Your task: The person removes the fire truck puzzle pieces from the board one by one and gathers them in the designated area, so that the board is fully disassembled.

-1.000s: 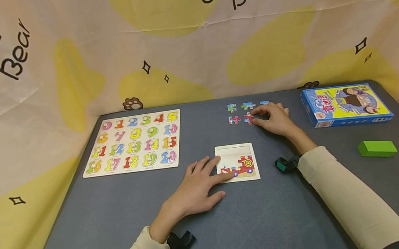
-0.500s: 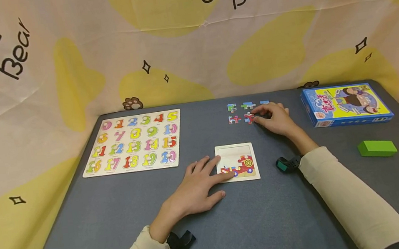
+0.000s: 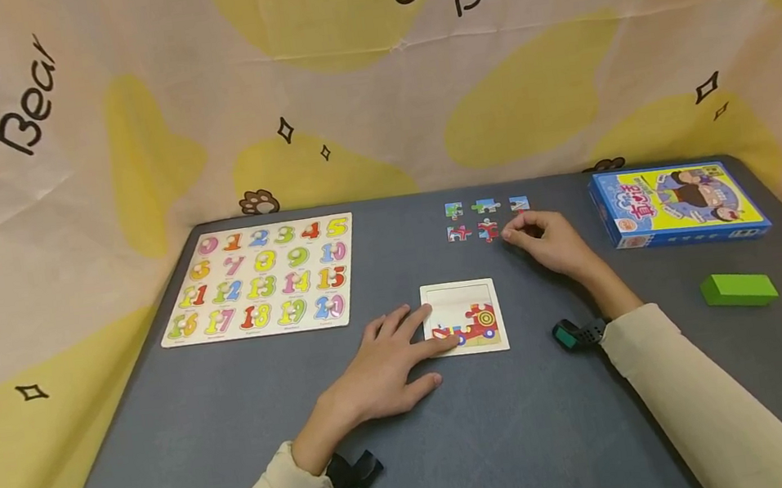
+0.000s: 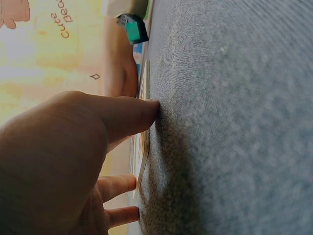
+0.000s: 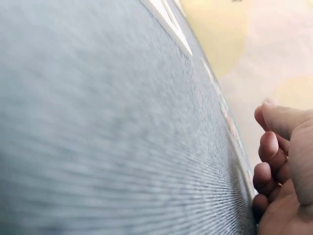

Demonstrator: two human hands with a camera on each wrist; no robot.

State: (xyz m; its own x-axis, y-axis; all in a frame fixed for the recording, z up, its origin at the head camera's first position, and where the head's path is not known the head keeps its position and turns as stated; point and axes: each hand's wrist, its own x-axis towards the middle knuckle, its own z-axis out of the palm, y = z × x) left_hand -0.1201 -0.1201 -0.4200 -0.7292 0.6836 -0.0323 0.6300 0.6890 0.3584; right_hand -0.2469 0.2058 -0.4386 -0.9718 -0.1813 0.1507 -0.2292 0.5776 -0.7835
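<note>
My left hand (image 3: 382, 373) lies with fingers spread, fingertips resting on the left side of a small white-framed puzzle tray (image 3: 459, 286). In it, several joined pieces form part of a red vehicle picture (image 3: 481, 323). The left wrist view shows the thumb (image 4: 132, 115) on the table beside the tray. My right hand (image 3: 554, 243) hovers just right of the loose jigsaw pieces (image 3: 488, 230), its fingers loosely curled and the thumb close to the forefinger. In the right wrist view nothing shows between those fingers (image 5: 269, 144). Several loose pieces lie in two rows behind the tray.
A number board (image 3: 262, 281) with knobbed digits lies at the back left. A blue and yellow box (image 3: 679, 206) stands at the back right, with a green block (image 3: 738, 290) in front of it. Patterned cloth (image 3: 354, 76) hangs behind the table.
My right hand has drawn back slightly to the right, off the red jigsaw piece, uncovering more of the piece at the back right. The left hand has stayed on the tray.
</note>
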